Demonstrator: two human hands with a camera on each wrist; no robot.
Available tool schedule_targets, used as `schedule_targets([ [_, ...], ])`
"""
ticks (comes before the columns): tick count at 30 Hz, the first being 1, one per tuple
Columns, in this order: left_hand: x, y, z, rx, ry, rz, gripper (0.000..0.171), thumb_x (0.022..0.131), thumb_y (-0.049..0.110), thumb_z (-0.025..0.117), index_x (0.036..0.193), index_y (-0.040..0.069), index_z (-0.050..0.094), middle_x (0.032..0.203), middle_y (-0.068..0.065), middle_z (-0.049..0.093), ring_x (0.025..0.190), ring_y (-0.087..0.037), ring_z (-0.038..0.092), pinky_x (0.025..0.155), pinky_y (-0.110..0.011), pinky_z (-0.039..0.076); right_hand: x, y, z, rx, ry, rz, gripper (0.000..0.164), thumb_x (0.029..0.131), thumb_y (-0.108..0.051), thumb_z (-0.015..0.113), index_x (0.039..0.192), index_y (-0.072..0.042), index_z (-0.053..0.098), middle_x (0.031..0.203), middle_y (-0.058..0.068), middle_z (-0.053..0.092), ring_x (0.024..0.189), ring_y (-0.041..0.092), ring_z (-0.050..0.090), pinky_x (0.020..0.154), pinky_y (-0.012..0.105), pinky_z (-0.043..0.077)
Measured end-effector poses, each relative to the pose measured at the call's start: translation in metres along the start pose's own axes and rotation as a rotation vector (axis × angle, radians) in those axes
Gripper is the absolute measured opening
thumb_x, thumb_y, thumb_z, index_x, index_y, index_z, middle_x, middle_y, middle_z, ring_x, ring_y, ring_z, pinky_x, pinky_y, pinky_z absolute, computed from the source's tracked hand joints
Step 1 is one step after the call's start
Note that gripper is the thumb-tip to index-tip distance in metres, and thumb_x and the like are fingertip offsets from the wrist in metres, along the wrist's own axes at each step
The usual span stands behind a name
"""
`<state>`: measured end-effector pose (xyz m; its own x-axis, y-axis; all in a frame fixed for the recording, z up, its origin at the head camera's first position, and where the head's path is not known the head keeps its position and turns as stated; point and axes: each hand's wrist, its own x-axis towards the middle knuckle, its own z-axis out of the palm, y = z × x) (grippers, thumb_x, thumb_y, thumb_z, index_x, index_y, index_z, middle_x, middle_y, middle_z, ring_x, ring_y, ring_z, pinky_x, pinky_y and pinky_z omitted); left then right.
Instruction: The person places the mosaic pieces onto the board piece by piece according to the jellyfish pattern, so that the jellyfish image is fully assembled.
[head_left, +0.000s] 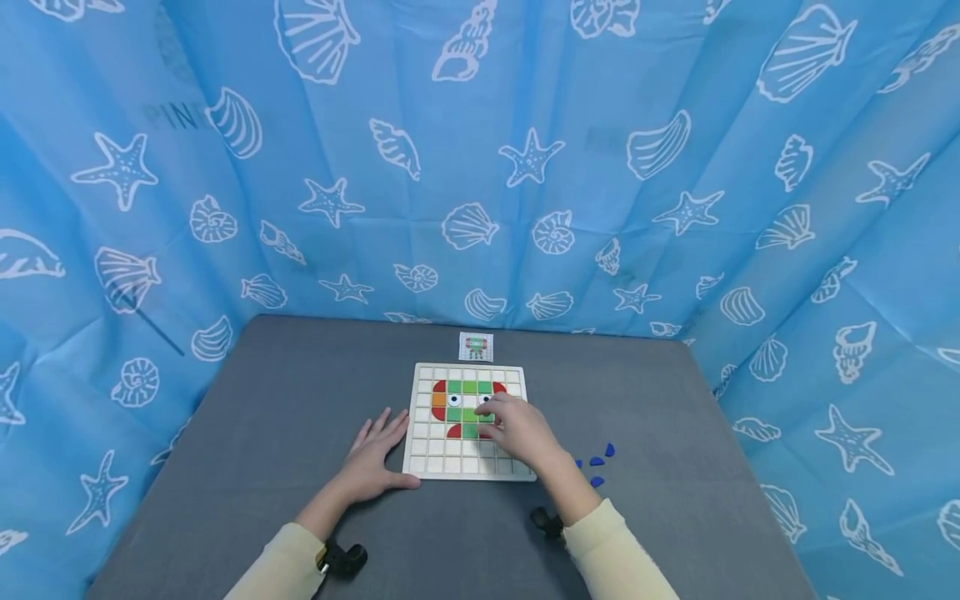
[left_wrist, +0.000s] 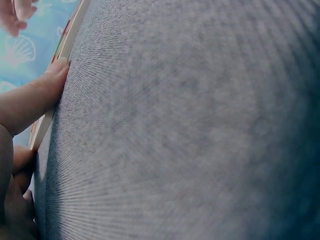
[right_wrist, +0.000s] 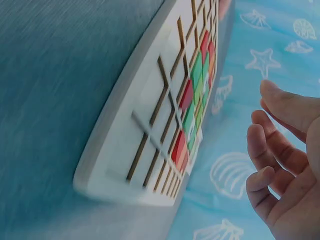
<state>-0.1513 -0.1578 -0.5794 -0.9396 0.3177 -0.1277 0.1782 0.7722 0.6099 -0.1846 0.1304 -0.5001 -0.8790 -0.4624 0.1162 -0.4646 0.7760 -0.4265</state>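
Observation:
A white gridded board [head_left: 429,457] lies on the table and bears red, green and orange tiles plus white tiles with black eye dots. My left hand [head_left: 367,468] rests at the board's left side, fingers spread; the left wrist view shows the thumb [left_wrist: 42,90] against the board's edge [left_wrist: 41,131]. Over the right part of the pattern hovers my right hand [head_left: 525,432], covering some tiles in the head view. From the right wrist, its fingers [right_wrist: 257,140] are loosely bent, the thumb stands apart from most of them, and no piece shows between them. A red tile [right_wrist: 186,96] lies on the grid nearby.
Behind the board lies a small picture card [head_left: 476,347] with a similar coloured figure. Several blue rounded pieces [head_left: 597,461] are scattered right of the board, near my right forearm. A blue shell-patterned curtain [head_left: 525,208] surrounds the grey table [head_left: 315,383].

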Motion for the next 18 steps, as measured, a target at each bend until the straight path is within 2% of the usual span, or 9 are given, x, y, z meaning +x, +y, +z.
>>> schedule_targets([
  [6, 0.0, 0.001, 0.001, 0.001, -0.007, -0.017, 0.117, 0.07, 0.069, 0.079, 0.161, 0.016, 0.027, 0.169, 0.0, 0.022, 0.158, -0.031, 0.004, 0.125, -0.056, 0.001, -0.015, 0.014, -0.011, 0.004, 0.066, 0.06, 0.024, 0.086, -0.018, 0.082, 0.109, -0.012, 0.078, 0.099, 0.003, 0.073, 0.076, 0.011, 0.06, 0.063, 0.027, 0.049],
  [12, 0.001, 0.002, 0.001, 0.001, -0.011, -0.029, 0.117, 0.07, 0.068, 0.08, 0.161, 0.016, 0.027, 0.169, 0.0, 0.022, 0.158, -0.031, 0.004, 0.125, -0.056, 0.001, -0.029, 0.031, -0.021, 0.003, 0.105, 0.153, 0.026, 0.086, -0.02, 0.082, 0.11, -0.013, 0.077, 0.091, -0.002, 0.067, 0.072, 0.011, 0.053, 0.061, 0.027, 0.042],
  [18, 0.001, 0.001, 0.002, 0.013, -0.01, -0.03, 0.118, 0.07, 0.069, 0.08, 0.161, 0.016, 0.027, 0.169, -0.001, 0.022, 0.158, -0.032, 0.005, 0.125, -0.057, 0.002, -0.048, 0.053, -0.027, -0.018, 0.165, 0.233, 0.026, 0.087, -0.02, 0.081, 0.111, -0.013, 0.077, 0.093, -0.001, 0.069, 0.071, 0.011, 0.054, 0.06, 0.027, 0.042],
])
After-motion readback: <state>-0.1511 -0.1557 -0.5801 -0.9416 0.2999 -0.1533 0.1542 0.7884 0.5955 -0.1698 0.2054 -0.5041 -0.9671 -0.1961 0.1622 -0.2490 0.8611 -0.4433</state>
